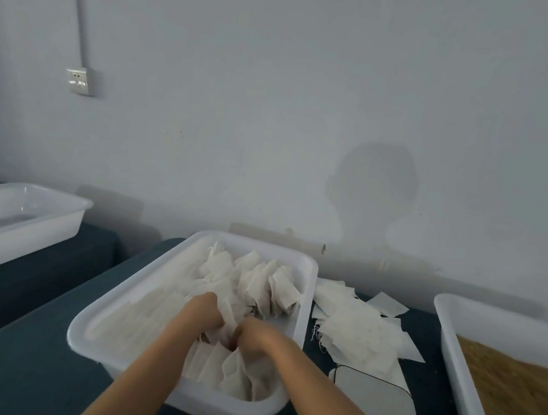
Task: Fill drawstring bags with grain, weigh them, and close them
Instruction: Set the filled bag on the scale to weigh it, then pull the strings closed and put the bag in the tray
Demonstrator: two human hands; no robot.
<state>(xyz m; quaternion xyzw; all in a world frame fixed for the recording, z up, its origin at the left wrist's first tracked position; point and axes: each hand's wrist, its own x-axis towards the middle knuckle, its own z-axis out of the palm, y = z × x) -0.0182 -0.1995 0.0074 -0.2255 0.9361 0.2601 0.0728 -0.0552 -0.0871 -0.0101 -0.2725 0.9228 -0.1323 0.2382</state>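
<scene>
We work over the middle tub [144, 290], which holds the white drawstring bags [258, 282]; the grain tray [453, 345] stands at right, the scale [377, 404] between them. Our left hand [201, 309] and right hand [258, 334], fingers curled, pinch bag fabric. Separate one bag only, keeping neighbours down.
</scene>
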